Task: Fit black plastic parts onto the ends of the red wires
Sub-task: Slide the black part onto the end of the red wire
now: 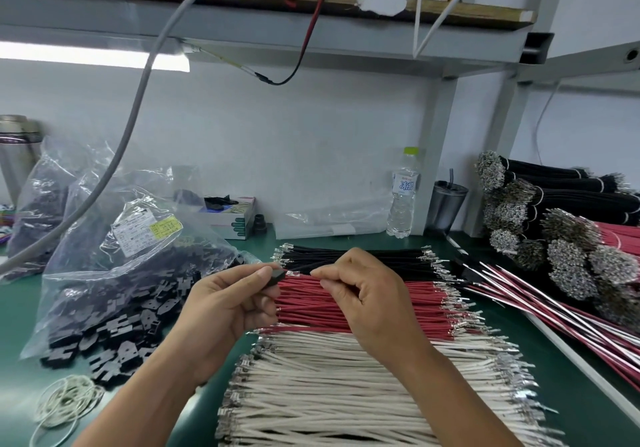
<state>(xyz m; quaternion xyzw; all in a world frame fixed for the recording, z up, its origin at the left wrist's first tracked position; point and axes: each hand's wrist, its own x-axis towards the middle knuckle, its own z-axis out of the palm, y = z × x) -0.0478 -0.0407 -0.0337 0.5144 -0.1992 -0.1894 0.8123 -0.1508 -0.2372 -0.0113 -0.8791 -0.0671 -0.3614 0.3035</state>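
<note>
Single head-worn view, facing forward and down, close over green bench (571,394)

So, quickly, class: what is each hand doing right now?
Left hand: pinching a black plastic part.
Right hand: fingers pinching a wire's end.

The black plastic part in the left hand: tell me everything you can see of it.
The black plastic part is a small, dark, matte block, mostly hidden by the fingers. The left hand pinches it between thumb and fingertips, raised above the red wires. Its open end faces right, where the metal terminal of a wire pinched by the right hand meets it. Finer details are too small to tell.
</note>
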